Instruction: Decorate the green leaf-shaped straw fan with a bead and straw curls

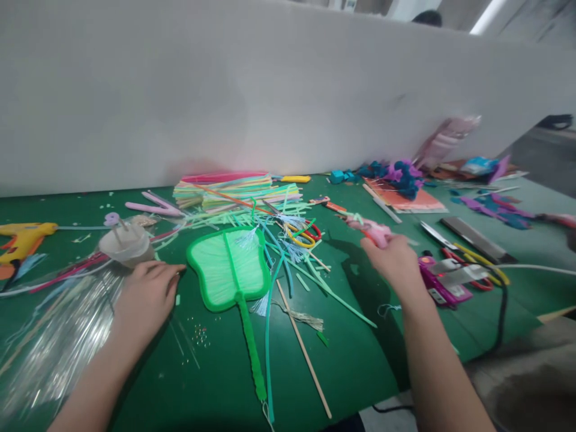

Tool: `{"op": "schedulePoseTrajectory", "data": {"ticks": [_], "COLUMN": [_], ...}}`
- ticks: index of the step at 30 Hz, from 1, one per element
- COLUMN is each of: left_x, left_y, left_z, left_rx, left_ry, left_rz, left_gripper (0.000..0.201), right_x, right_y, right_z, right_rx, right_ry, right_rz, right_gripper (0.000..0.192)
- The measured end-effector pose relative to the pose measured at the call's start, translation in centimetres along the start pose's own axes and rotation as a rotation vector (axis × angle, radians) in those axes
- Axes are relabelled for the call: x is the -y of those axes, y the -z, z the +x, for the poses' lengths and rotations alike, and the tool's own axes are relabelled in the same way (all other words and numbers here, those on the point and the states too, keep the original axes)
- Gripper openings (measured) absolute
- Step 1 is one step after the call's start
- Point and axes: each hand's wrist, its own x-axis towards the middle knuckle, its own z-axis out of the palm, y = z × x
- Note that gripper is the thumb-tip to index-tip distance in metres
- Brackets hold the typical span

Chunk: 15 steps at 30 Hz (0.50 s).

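A light green fan [209, 264], shaped like a leaf with a braided green handle, lies in the middle of the green table. Just left of it is my left hand [146, 294], thumb and forefinger pinched together; whatever they hold is too small to make out. Several small metal rings [201, 336] are scattered on the table near that hand. My right hand [393, 261] is closed around a pink-handled tool [375, 233], blurred and of unclear kind, above the table to the right. Blue tassels [294, 251] and yellow-and-red-handled scissors [301, 235] lie between the hands.
Pastel pipe cleaners [243, 195] are heaped against the grey partition [252, 90]. On the left are a yellow glue gun [24, 240], a translucent cup [128, 245] and clear plastic wrapping [67, 336]. A wooden stick [306, 354] lies in front; a magenta device [443, 285] with cables is right.
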Motion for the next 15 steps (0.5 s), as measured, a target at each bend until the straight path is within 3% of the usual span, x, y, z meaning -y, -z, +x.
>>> {"op": "schedulePoseTrajectory", "data": {"ticks": [2, 5, 9, 15], "left_x": [-1.5, -5.1, -8.5, -8.4], "left_y": [0.3, 0.9, 0.5, -0.7], "left_z": [0.2, 0.4, 0.2, 0.1], "left_rx": [-0.059, -0.066, 0.085, 0.175], "left_ry": [-0.013, -0.054, -0.108, -0.098], "left_rz": [-0.069, -0.281, -0.432, -0.464], "left_gripper": [0.029, 0.02, 0.025, 0.022], "right_x": [1.0, 3.4, 6.2, 7.7], "right_y": [1.2, 2.3, 1.6, -1.4], "right_z": [-1.3, -3.6, -6.2, -8.6], "right_rx": [-0.138, -0.235, -0.134, -0.055], "right_ry": [-0.065, 0.024, 0.295, 0.589], "right_rz": [0.097, 0.21, 0.215, 0.296], "right_gripper": [0.053, 0.05, 0.03, 0.018]}}
